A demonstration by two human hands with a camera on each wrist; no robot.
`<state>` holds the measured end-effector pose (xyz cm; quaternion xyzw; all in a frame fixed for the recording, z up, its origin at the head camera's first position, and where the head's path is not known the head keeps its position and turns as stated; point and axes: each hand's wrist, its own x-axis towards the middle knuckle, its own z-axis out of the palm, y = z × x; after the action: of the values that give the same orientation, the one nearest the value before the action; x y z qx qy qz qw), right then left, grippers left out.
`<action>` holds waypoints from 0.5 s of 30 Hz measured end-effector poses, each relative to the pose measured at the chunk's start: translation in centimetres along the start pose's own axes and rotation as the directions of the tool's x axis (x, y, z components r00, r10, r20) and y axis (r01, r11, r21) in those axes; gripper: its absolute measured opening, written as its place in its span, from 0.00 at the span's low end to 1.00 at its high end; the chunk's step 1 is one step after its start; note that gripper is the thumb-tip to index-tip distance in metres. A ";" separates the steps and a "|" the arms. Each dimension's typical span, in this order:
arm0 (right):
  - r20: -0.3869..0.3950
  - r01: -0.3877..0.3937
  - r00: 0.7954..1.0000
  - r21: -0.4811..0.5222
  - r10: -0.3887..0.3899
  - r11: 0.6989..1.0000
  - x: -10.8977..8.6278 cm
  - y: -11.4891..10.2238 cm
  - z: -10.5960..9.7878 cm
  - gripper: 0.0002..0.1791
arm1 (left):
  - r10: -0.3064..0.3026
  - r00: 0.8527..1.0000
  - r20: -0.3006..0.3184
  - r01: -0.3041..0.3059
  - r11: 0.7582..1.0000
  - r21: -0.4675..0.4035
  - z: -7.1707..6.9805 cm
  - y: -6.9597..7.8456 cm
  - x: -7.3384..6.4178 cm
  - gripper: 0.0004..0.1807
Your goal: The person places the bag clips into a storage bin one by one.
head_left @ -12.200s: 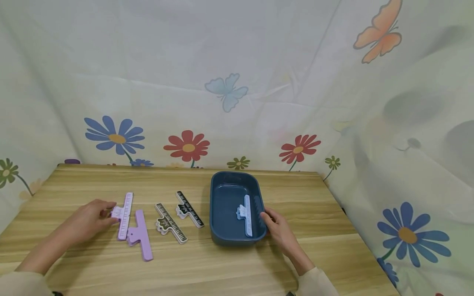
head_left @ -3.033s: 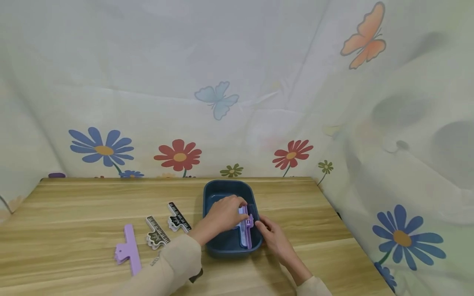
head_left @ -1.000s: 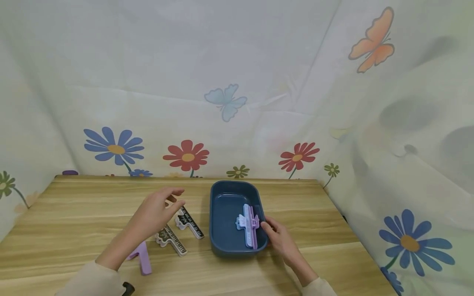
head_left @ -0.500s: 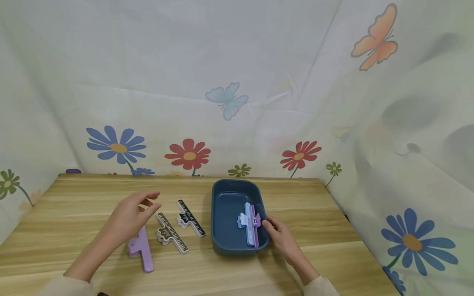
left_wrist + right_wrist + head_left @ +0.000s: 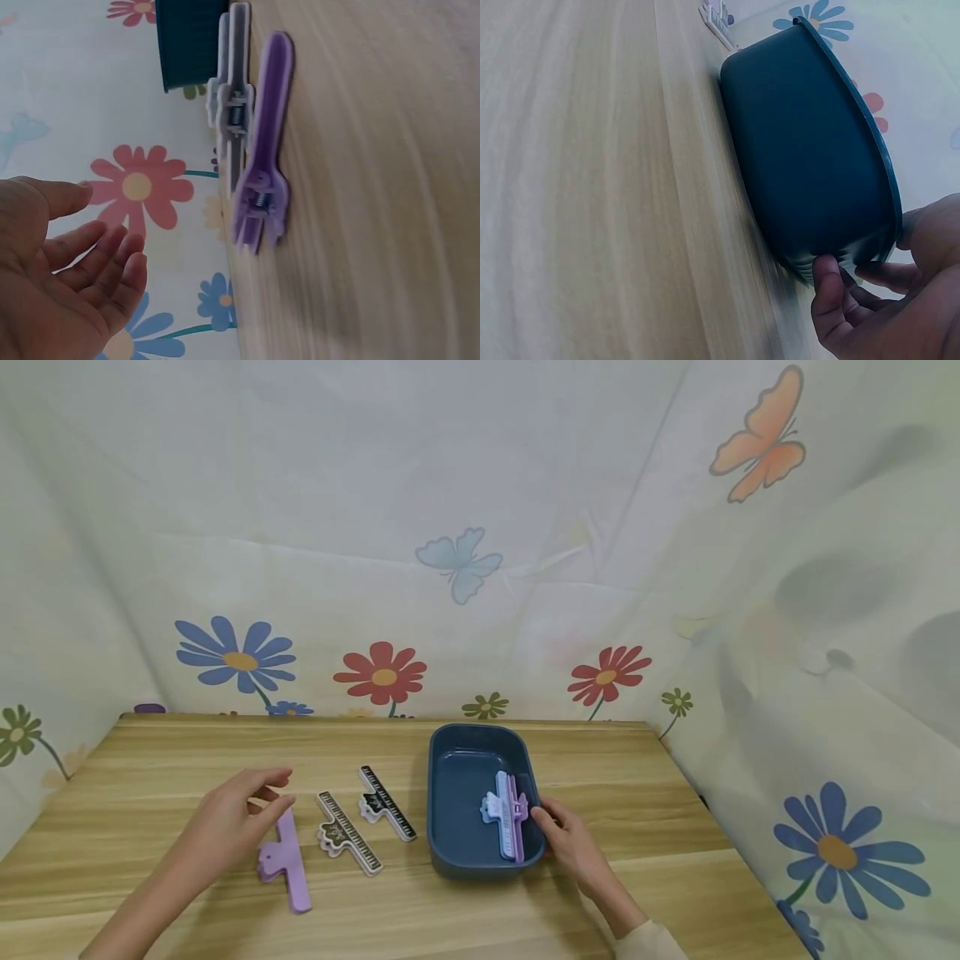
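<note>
My left hand (image 5: pixel 225 818) hovers, fingers relaxed and holding nothing, just left of and above a plain purple bag clip (image 5: pixel 295 881) on the table. To its right lie a white clip with a brown keyboard print (image 5: pixel 354 843) and a black keyboard-print clip (image 5: pixel 392 810). My right hand (image 5: pixel 576 852) holds the right wall of a dark blue plastic bin (image 5: pixel 453 858), thumb at the rim and fingers against the outside, as the right wrist view shows. Inside, a light blue clip (image 5: pixel 503 818) lies side by side with another purple clip (image 5: pixel 519 807), near the right wall.
The wood-grain table (image 5: pixel 405 918) ends at a pale curtain (image 5: pixel 315 568) printed with flowers and butterflies. A small purple object (image 5: pixel 149 707) shows at the back left edge.
Earlier my left hand pinched a purple-and-white clip at the left and brought it into the bin beside the light blue one. Released there, the hand has moved back left; my right hand stays.
</note>
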<state>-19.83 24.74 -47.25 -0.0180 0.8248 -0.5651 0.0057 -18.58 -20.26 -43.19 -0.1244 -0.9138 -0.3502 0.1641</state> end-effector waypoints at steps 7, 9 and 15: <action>-0.006 -0.010 1.000 -0.012 0.010 1.000 0.1 0.1 0.0 0.24 | -0.040 0.998 0.046 0.039 0.999 0.017 0.0 -0.8 -1.4 0.20; -0.008 -0.009 1.000 -0.008 0.009 1.000 0.2 0.1 0.1 0.23 | -0.036 0.999 0.040 0.035 0.999 0.023 0.1 -1.0 -1.7 0.19; -0.014 -0.009 1.000 -0.005 0.009 1.000 0.2 0.3 0.2 0.23 | -0.027 0.999 0.027 0.026 1.000 0.017 0.3 -1.6 -2.4 0.18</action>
<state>-20.03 24.66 -47.56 -0.0102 0.8264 -0.5630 0.0025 -17.01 -21.44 -45.31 -0.1157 -0.9204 -0.3429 0.1478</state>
